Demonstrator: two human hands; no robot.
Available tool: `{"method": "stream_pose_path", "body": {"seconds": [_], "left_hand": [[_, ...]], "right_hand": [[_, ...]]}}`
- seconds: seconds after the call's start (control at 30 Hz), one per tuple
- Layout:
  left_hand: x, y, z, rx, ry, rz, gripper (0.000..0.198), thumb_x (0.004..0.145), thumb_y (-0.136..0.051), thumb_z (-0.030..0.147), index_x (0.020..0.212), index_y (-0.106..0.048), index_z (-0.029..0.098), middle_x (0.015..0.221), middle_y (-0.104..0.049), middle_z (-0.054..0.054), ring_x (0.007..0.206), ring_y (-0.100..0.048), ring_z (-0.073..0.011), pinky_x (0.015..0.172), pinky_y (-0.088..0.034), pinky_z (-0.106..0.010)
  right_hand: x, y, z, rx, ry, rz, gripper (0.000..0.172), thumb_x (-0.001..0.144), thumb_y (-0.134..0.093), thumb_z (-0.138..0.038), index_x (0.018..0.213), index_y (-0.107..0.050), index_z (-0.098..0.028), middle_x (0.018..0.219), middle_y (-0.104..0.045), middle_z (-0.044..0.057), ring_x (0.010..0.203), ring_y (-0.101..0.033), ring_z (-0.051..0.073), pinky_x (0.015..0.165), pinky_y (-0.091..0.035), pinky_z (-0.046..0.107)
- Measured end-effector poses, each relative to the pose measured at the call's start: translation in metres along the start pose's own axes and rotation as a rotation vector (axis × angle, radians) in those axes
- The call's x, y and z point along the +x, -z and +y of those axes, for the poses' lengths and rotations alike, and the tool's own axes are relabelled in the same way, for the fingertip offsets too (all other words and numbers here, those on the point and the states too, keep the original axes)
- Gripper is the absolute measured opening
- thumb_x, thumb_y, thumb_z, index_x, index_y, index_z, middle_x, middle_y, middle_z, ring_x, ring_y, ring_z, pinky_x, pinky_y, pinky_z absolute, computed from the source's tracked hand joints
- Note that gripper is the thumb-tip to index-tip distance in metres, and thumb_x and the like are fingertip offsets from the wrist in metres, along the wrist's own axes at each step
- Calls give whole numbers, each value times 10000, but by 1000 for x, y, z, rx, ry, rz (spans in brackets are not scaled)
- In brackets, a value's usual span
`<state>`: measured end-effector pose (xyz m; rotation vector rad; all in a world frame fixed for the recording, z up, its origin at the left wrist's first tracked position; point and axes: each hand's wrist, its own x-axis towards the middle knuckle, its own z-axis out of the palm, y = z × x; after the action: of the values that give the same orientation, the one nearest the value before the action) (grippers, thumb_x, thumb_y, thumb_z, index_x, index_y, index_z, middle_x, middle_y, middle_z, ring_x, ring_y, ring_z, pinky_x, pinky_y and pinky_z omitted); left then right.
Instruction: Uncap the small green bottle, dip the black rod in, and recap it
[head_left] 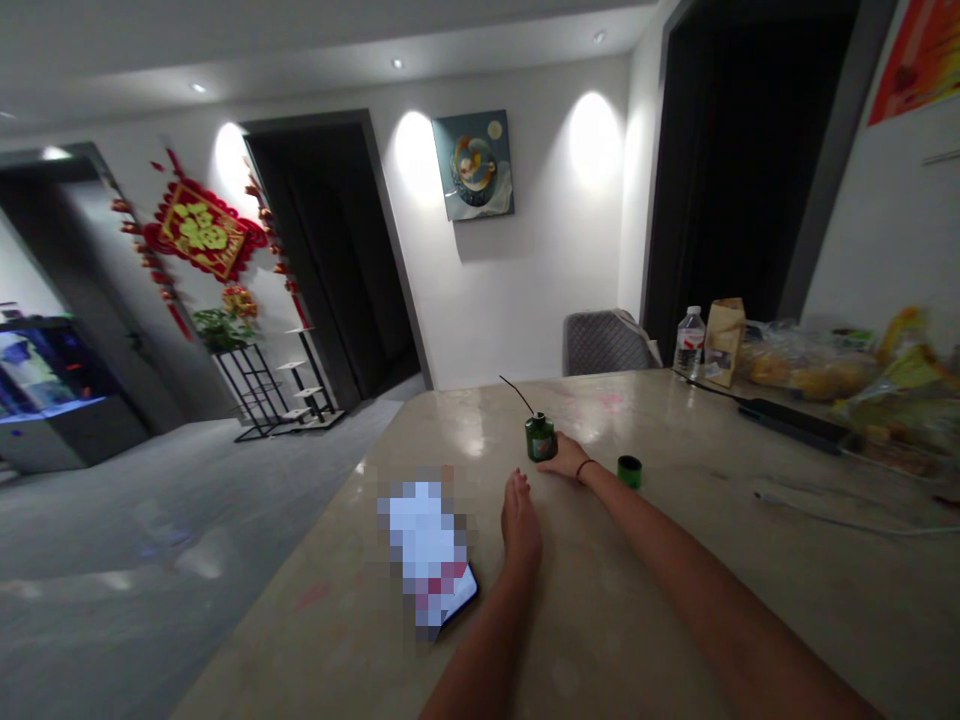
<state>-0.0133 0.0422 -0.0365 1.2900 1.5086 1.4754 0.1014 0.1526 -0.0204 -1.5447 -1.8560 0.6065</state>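
Observation:
A small dark-green bottle [539, 440] stands upright on the table. One thin dark stick [516, 394] leans out of its mouth to the left. My right hand [566, 457] is closed around the bottle's right side, low down; part of its grip is hidden. My left hand [520, 518] rests on its edge nearer to me, fingers stretched out, holding nothing and apart from the bottle. To the right of my right wrist sits a green cap-like cylinder [629, 472] with a dark top. Left of my left forearm lies a phone [459, 597] with a lit, blurred-out screen.
On the table's right side are a water bottle [689, 342], a paper bag [724, 342], bagged food [810, 362], a black power strip [795, 424] and a white cable [847, 518]. A grey chair [607, 342] stands behind the far edge.

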Motion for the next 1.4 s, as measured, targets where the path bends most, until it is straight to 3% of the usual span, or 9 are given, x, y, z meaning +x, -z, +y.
{"method": "stream_pose_path", "body": {"seconds": [0.17, 0.27, 0.43, 0.6, 0.8, 0.9, 0.97, 1.17, 1.4], "left_hand": [[-4, 6, 14, 58, 31, 97, 500, 824, -350, 390, 1255, -321, 138, 952, -589, -87, 826, -576, -137, 730, -436, -244], [-6, 11, 20, 253, -1, 158, 553, 809, -394, 287, 1319, -202, 194, 806, -578, -20, 668, -558, -109, 607, -410, -209], [-8, 15, 22, 855, -99, 44, 649, 804, -350, 135, 1353, -48, 304, 823, -574, -33, 703, -547, -137, 608, -364, -237], [-10, 15, 20, 1239, -230, -89, 676, 778, -331, 36, 1340, -106, 336, 878, -560, -62, 834, -527, -156, 738, -348, -274], [-12, 15, 22, 1187, -297, -59, 479, 839, -346, 234, 1313, -274, 244, 891, -568, -69, 843, -521, -174, 759, -351, -296], [-13, 16, 25, 1139, -334, -80, 363, 862, -294, 340, 1089, -527, 181, 901, -569, -77, 862, -509, -177, 753, -349, -287], [-13, 16, 27, 1136, -346, -104, 376, 870, -262, 345, 914, -595, 176, 874, -571, -70, 846, -505, -174, 735, -346, -284], [-15, 18, 30, 1073, -361, -81, 398, 866, -256, 394, 844, -601, 195, 844, -567, -50, 816, -497, -158, 713, -332, -271], [-17, 18, 30, 1031, -388, -73, 368, 869, -261, 346, 784, -586, 196, 805, -577, -38, 785, -500, -147, 682, -320, -263]], "right_hand": [[-23, 5, -8, -139, -66, 1, 912, 553, -693, -246, 1307, -219, -49, 1124, -544, 172, 1018, -524, 237, 804, -413, 279], [-48, 10, -11, -325, -28, 17, 833, 704, -532, -144, 1351, -20, -32, 998, -599, 162, 914, -570, 220, 742, -418, 272], [-87, 23, -12, -756, 240, -59, 700, 797, -291, -26, 1364, 39, -269, 945, -581, 99, 806, -587, 188, 685, -408, 277], [-98, 35, -5, -882, 245, -143, 654, 819, -277, -73, 1361, -5, -317, 915, -579, 100, 771, -597, 204, 656, -412, 294], [-69, 52, -7, -547, 270, -130, 640, 760, -469, -196, 1347, -215, -207, 1013, -585, 118, 873, -571, 208, 718, -393, 273], [-40, 61, -23, -392, 235, -16, 470, 755, -493, -283, 1203, -462, -141, 1011, -591, 118, 887, -554, 191, 745, -385, 252], [-20, 63, -35, -331, 228, 57, 384, 767, -481, -288, 1113, -547, -135, 949, -615, 97, 854, -558, 166, 755, -383, 231], [24, 55, -55, -244, 167, 64, 345, 729, -536, -353, 993, -643, -158, 882, -666, 77, 814, -587, 165, 719, -401, 223], [39, 49, -49, -198, 146, 83, 265, 711, -562, -351, 842, -701, -167, 823, -692, 69, 749, -613, 149, 617, -403, 199]]}}
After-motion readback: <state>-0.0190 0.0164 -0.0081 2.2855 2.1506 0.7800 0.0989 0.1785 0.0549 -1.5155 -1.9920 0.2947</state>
